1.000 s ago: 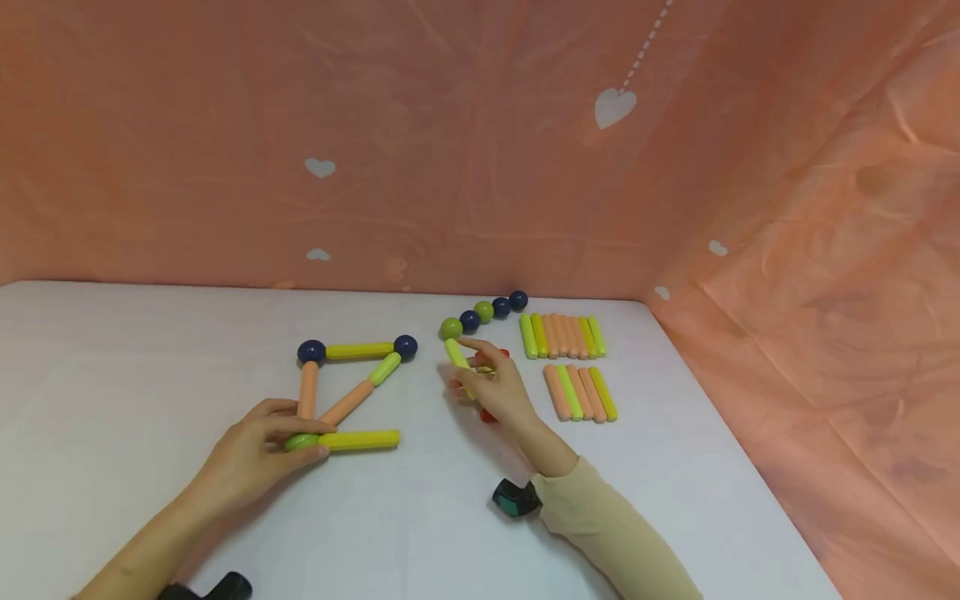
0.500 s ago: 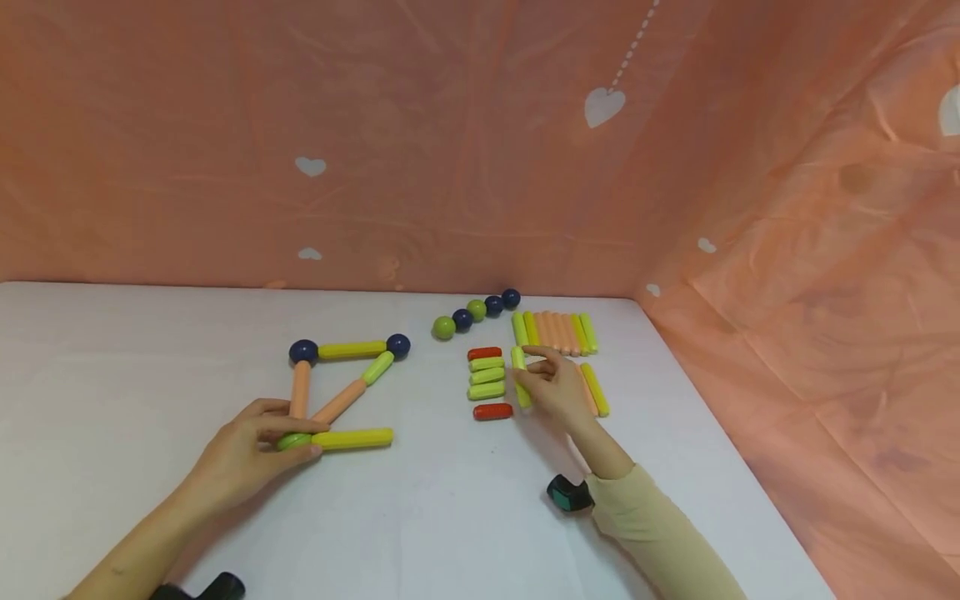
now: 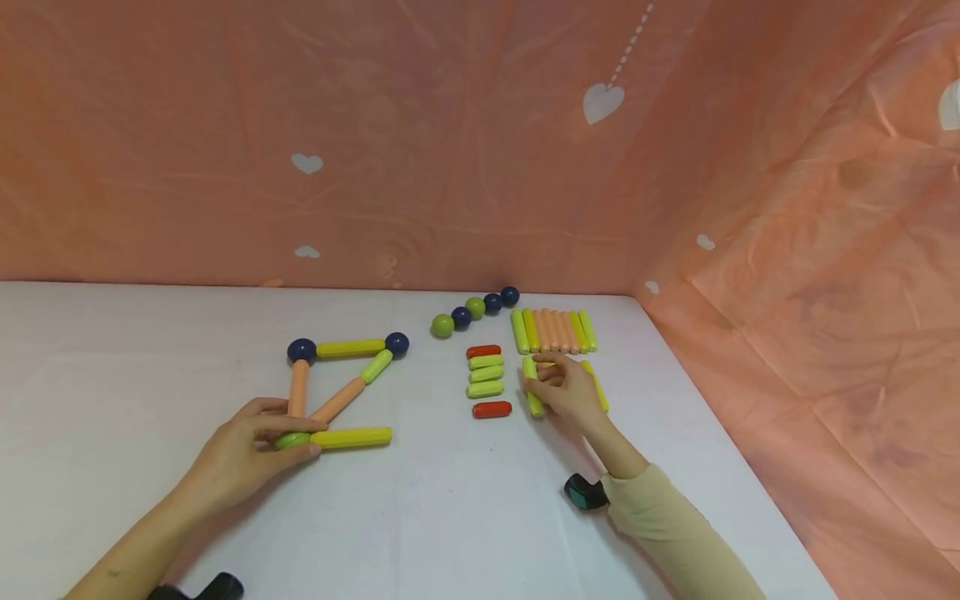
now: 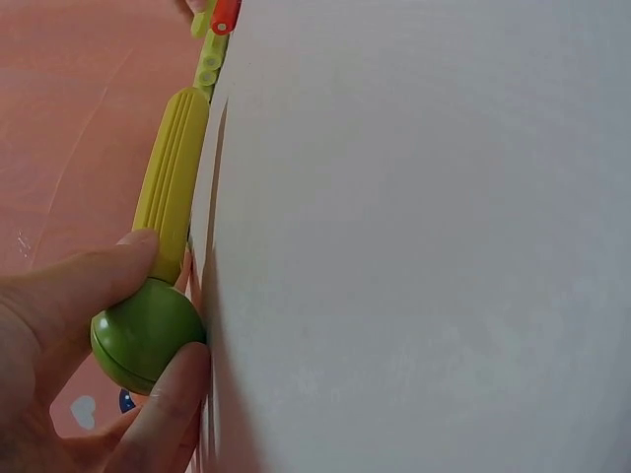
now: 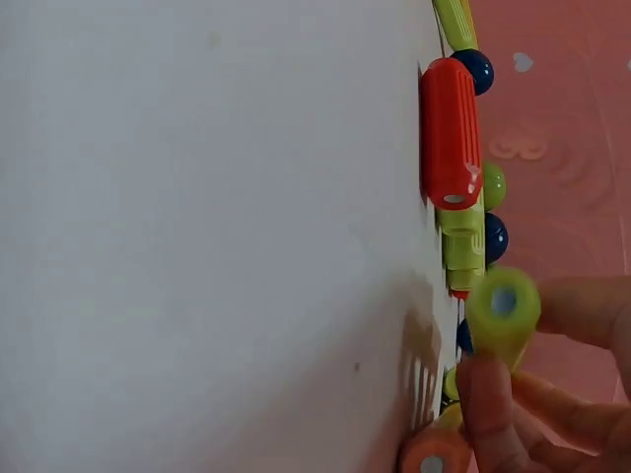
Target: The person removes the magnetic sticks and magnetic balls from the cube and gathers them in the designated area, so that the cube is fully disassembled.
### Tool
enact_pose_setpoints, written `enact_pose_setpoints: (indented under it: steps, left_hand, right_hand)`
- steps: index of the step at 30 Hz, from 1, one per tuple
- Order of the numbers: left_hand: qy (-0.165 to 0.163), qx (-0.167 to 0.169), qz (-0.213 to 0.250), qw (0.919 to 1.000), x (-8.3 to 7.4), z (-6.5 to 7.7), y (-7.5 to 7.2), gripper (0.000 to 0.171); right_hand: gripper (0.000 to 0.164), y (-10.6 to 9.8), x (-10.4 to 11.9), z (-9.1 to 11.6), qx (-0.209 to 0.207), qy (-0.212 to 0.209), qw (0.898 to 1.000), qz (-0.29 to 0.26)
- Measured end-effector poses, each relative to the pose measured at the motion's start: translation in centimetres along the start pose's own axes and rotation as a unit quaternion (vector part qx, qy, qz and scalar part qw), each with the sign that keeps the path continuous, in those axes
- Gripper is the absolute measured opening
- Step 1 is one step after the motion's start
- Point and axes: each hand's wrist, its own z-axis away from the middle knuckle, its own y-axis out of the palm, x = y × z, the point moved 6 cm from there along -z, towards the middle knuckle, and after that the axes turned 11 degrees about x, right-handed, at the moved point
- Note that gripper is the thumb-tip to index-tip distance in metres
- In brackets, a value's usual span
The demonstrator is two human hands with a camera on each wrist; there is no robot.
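Note:
My left hand (image 3: 243, 450) grips a green magnetic ball (image 4: 146, 335), thumb and fingers around it. From that ball a yellow stick (image 3: 352, 437) points right, its far end touching nothing. A peach stick (image 3: 298, 387) joins it to a dark blue ball (image 3: 302, 351); a slanting peach-and-lime pair leads to a second blue ball (image 3: 397, 343). Another yellow stick (image 3: 350, 348) links the blue balls. With thumb and fingers my right hand (image 3: 573, 396) pinches a lime magnetic stick (image 3: 532, 387) at the left end of the nearer long-stick row, hiding most of that row.
Short lime sticks (image 3: 486, 375) lie stacked between two red ones (image 3: 492, 409). Behind them runs a slanting line of green and blue balls (image 3: 475, 307). A row of long peach, yellow and lime sticks (image 3: 555, 331) lies at the back right of the white table (image 3: 450, 517).
My right hand has carried the lime stick rightward, from in front of the loose balls to the nearer long-stick row, uncovering the short sticks. My left hand keeps its grip on the green ball.

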Motion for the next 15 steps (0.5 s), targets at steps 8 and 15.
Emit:
enact_pose_setpoints:
  steps: [8,15]
  left_hand:
    - [0.003,0.001,0.003,1.0,0.2,0.0,0.1,0.031]
    - [-0.001,0.004,0.005,1.0,0.3,-0.1,0.2,0.03]
  right_hand:
    - [0.039,0.3,0.6,-0.4,0.0,-0.021,0.996,0.082]
    - [0.032,0.9,1.9,0.0,-0.02,-0.062,0.998,0.026]
